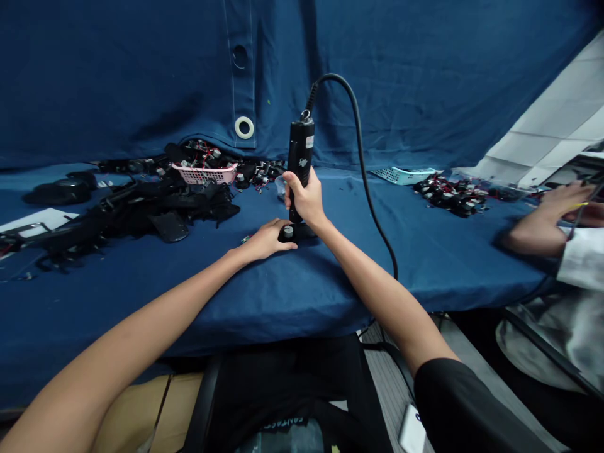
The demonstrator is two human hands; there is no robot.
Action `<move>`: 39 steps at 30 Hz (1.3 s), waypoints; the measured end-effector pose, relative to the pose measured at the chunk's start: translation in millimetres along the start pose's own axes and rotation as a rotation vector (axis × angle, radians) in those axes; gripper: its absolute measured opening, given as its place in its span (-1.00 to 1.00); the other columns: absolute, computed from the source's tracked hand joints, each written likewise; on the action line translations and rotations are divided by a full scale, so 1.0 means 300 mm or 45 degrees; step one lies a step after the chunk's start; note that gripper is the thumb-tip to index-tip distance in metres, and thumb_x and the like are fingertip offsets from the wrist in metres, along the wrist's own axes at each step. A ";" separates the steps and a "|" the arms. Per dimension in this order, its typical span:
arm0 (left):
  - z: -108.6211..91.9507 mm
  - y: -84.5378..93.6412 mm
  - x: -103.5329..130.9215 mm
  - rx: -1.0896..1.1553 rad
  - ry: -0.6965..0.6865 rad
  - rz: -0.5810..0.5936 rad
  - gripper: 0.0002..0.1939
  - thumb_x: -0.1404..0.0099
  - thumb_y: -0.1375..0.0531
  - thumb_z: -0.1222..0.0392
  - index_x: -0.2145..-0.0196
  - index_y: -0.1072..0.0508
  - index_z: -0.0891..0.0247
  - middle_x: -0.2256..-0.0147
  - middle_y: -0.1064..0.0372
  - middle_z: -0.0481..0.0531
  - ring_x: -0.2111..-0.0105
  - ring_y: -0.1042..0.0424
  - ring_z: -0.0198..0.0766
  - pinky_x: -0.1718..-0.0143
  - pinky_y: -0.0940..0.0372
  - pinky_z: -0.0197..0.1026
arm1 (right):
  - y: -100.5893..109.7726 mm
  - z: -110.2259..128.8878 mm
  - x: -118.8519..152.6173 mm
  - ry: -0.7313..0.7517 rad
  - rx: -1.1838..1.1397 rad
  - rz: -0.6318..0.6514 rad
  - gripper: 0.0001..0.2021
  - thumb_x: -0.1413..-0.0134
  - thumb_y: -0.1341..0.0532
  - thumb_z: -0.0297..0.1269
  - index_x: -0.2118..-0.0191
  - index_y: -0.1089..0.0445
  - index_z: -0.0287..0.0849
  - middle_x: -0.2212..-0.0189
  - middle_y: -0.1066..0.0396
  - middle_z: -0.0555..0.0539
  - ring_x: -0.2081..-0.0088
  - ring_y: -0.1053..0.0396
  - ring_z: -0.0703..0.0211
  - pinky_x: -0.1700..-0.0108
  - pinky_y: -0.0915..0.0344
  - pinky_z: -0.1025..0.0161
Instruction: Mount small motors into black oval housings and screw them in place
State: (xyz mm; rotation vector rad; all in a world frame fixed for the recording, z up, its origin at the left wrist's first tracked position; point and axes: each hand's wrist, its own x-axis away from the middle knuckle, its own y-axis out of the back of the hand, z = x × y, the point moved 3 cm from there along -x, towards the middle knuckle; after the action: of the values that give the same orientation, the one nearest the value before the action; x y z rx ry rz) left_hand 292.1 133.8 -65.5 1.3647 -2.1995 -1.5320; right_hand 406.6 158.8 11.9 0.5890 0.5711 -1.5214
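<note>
My right hand (306, 198) is wrapped round a black corded power screwdriver (301, 148) standing upright. The tool's lower end meets a black part (304, 233) on the blue cloth. My left hand (271, 240) holds this part down from the left, with the thumb along its near side and the fingers behind. A small grey round piece (288, 231) shows between thumb and fingers. The tool's very tip is hidden.
Black parts (170, 225) are heaped at left, behind them a pink basket (207, 175) of wired pieces. A light-blue basket (401, 175) and more wired pieces (453, 195) lie at right, near another person's arm (538, 226). The tool's cable (361, 151) loops down rightward over the table edge.
</note>
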 end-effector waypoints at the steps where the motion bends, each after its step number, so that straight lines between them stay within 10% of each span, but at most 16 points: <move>1: 0.001 0.003 -0.003 0.011 0.006 0.013 -0.47 -0.14 -0.31 0.02 0.00 -0.32 0.29 0.06 -0.34 0.15 0.03 -0.34 -0.02 -0.02 -0.23 -0.05 | 0.000 0.001 0.000 0.001 -0.003 0.000 -0.59 -0.02 -0.18 0.18 0.31 -0.12 -0.05 0.66 -0.20 0.18 0.71 -0.15 0.37 0.67 -0.16 0.31; 39: -0.007 0.032 -0.042 -0.106 0.013 0.139 -0.50 -0.19 -0.25 -0.10 0.06 -0.33 0.32 0.06 -0.35 0.19 0.08 -0.36 -0.03 0.09 -0.22 -0.11 | -0.002 0.001 0.004 -0.013 0.051 0.061 -0.57 -0.05 -0.12 0.21 0.22 -0.10 -0.05 0.65 -0.19 0.19 0.69 -0.16 0.38 0.64 -0.16 0.31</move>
State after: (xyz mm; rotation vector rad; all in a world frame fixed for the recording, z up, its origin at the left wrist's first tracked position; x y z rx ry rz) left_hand 294.9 142.2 -52.2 1.2051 -2.1399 -1.5558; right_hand 405.9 157.8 11.3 0.6215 0.5163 -1.4924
